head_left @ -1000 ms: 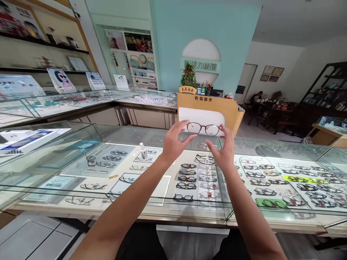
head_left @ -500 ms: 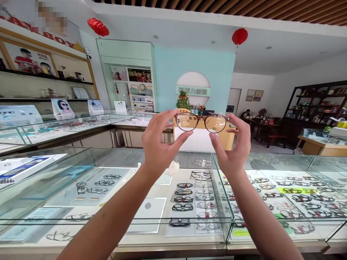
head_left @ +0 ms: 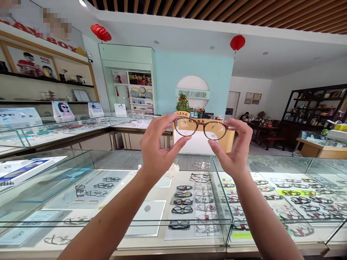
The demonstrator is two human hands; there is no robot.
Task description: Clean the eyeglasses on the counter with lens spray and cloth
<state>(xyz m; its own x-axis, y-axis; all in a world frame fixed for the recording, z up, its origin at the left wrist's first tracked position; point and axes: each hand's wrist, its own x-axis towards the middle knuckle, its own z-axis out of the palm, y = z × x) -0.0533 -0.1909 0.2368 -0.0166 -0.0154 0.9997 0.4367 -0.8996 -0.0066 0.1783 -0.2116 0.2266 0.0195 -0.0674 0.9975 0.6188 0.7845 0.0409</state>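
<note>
A pair of eyeglasses (head_left: 201, 123) with round brown rims and clear lenses is held up in front of me, above the glass counter. My left hand (head_left: 159, 142) pinches its left side between thumb and fingers, the thumb tip under the left lens. On the other side, my right hand (head_left: 235, 144) grips the right hinge area, with the thumb by the lower edge of the right lens. A small round mark shows on the right lens. The temples are mostly hidden behind the rims and fingers.
Below my arms, a glass display case (head_left: 146, 245) holds rows of eyeglass frames (head_left: 182, 209). A white box (head_left: 29, 168) lies on the glass at left. Further off stand a cashier desk (head_left: 230, 139) and a potted plant (head_left: 183, 103). A person (head_left: 245, 116) sits at the back right.
The eyeglasses have tipped slightly and sit a little lower in view, with both hands keeping their grip. The whole scene has shifted down slightly as the camera tilted up.
</note>
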